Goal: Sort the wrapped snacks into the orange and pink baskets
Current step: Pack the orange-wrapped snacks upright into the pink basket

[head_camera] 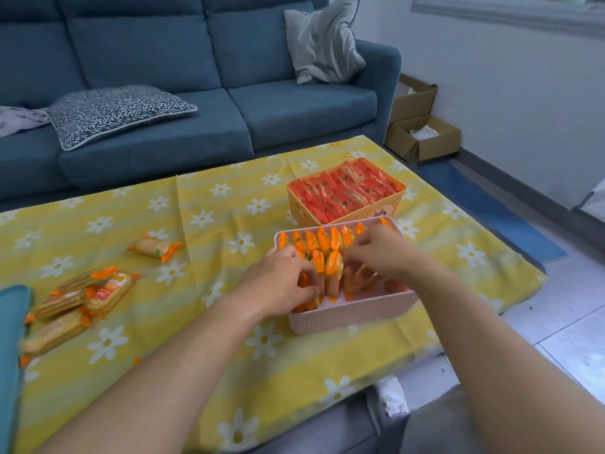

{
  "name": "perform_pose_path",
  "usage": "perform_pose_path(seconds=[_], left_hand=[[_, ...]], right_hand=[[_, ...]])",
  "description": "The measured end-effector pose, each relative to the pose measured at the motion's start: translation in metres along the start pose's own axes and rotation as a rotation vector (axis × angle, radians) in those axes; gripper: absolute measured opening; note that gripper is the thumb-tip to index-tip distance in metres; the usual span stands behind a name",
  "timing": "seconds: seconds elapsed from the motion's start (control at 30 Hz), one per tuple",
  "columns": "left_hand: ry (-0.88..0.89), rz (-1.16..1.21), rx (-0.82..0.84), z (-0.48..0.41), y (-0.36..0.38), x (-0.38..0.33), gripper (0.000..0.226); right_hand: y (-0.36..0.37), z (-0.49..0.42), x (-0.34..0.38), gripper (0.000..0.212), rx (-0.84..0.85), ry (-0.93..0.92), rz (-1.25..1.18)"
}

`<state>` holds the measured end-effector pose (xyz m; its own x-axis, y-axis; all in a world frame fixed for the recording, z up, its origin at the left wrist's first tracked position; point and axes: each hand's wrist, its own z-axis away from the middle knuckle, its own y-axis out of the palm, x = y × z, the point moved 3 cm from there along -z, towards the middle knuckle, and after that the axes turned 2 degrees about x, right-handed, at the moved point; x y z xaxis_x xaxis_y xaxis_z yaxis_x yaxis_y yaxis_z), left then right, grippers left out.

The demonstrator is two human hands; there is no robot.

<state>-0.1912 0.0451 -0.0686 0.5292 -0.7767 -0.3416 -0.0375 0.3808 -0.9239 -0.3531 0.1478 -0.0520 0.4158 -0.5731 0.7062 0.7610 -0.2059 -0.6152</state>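
Observation:
The pink basket (353, 314) stands near the table's right front and holds orange-wrapped snacks (322, 242) standing on end in rows. Both hands are inside it. My left hand (278, 283) grips upright orange packs at the basket's left side. My right hand (383, 252) reaches over the middle, fingers curled among the packs; it is blurred. Behind it the orange basket (383, 209) is full of red-wrapped snacks (343, 191). A pile of orange-wrapped snacks (78, 299) lies at the table's left, and a single pack (154, 248) lies farther back.
A yellow daisy-print cloth (203, 231) covers the low table. A blue sofa (196, 93) with cushions runs behind it. Cardboard boxes (422, 139) sit on the floor at the right. A teal cushion edge (9, 339) shows at the far left.

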Motion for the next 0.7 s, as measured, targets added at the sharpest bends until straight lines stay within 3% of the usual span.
perform_pose_path(seconds=[0.07,0.1,0.2,0.3,0.4,0.5,0.7], left_hand=[[-0.020,-0.011,-0.017,-0.001,0.002,-0.002,0.017],[-0.032,-0.018,-0.029,-0.002,0.002,-0.003,0.018],[-0.052,-0.050,-0.075,-0.005,0.005,-0.007,0.019],[-0.063,-0.057,-0.104,-0.008,0.005,-0.009,0.018],[-0.072,-0.050,-0.106,-0.011,0.005,-0.009,0.018],[-0.074,-0.042,-0.107,-0.013,0.004,-0.008,0.020],[-0.039,0.016,-0.135,-0.010,-0.003,-0.009,0.017]], right_hand=[[-0.024,-0.003,-0.012,0.018,-0.323,-0.014,0.208],[-0.027,-0.004,-0.016,0.019,-0.369,0.005,0.298],[-0.015,-0.008,-0.022,0.037,-0.248,0.082,0.456],[-0.003,-0.011,-0.016,0.033,-0.277,0.049,0.543],[-0.010,-0.006,-0.009,0.023,-0.302,0.045,0.532],[-0.016,0.002,-0.005,0.027,-0.276,0.031,0.503],[0.028,0.000,0.002,0.033,-0.046,0.006,0.387]])
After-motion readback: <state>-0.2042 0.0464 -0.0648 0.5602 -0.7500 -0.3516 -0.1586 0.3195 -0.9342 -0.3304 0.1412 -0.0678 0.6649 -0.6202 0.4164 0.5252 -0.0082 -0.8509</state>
